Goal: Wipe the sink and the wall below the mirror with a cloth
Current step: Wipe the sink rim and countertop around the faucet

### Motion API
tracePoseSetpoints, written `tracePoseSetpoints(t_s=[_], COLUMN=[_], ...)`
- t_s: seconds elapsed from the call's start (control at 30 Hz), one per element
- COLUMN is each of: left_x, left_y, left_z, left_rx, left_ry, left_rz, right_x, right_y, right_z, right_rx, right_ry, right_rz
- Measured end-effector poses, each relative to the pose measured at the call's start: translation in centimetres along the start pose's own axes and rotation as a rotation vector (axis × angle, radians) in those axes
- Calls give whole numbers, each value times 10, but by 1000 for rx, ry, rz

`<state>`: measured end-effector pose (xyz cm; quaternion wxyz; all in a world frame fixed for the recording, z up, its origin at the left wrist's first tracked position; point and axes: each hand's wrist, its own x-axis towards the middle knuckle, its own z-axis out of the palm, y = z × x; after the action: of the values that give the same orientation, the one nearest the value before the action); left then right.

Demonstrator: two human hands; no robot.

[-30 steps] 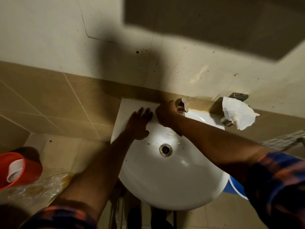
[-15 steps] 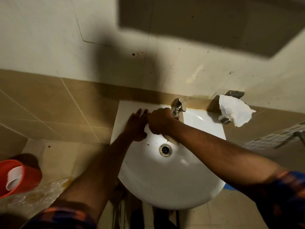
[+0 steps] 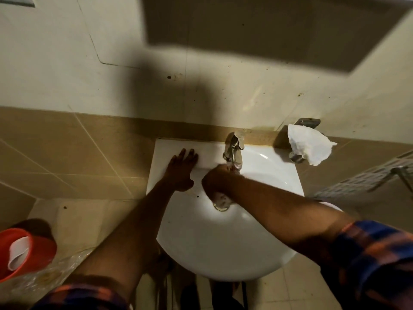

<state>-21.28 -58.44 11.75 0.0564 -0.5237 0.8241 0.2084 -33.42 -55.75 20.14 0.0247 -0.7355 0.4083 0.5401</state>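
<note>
A white sink point(image 3: 223, 242) is fixed to the tiled wall point(image 3: 201, 97), with a metal tap point(image 3: 233, 148) at its back edge. My left hand point(image 3: 180, 171) lies flat with straight fingers on the sink's back left ledge. My right hand point(image 3: 216, 180) is inside the basin below the tap, its fingers curled round a small whitish cloth point(image 3: 222, 199) with dark specks. The cloth presses on the basin just above the drain point(image 3: 221, 207), which it partly hides.
A crumpled white paper point(image 3: 308, 145) hangs on a metal holder at the sink's right. A metal rack point(image 3: 368, 175) juts out further right. On the floor at the left stand a red bucket point(image 3: 38, 249) and a clear plastic bag point(image 3: 44, 276).
My right hand has slid with the cloth from the back ledge near the tap down into the basin toward the drain. My left hand stays on the ledge.
</note>
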Motion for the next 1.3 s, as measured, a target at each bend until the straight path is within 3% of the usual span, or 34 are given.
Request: tracePoseSetpoints(t_s=[0.1,0.23,0.3,0.37,0.43,0.53,0.63,0.83,0.9,1.0,1.07,1.2,1.3], left_x=[4,-2,-13,-24,-33,-48,-54,-52,-55,-60,-67,-86,-102], left_y=[-2,-6,-10,-17,-27,-41,-48,-46,-45,-40,-40,-44,-50], left_z=[1,-2,-4,-6,-4,4,14,9,8,10,14,22,20], left_rx=[3,-176,-340,-360,-307,-230,-139,-250,-275,-380,-442,-632,-733], left_ry=[3,67,196,320,390,316,250,247,284,418,454,636,731], left_rz=[13,49,27,-3,-21,-62,-57,-52,-68,-140,-214,-305,-366], right_x=[-9,-17,-13,-1,10,32,53,72,74,73,73,85,79], right_y=[-19,-7,-3,-4,0,2,-24,-26,-4,22,22,-10,-44], right_z=[19,37,44,46,41,29,16,15,19,18,13,-17,-49], right_rx=[196,737,869,871,837,898,1041,915,899,1068,1132,1202,968], right_ry=[107,554,833,986,953,812,866,980,994,939,900,920,947], right_rz=[-4,161,242,293,332,397,502,88,179,481,545,394,167])
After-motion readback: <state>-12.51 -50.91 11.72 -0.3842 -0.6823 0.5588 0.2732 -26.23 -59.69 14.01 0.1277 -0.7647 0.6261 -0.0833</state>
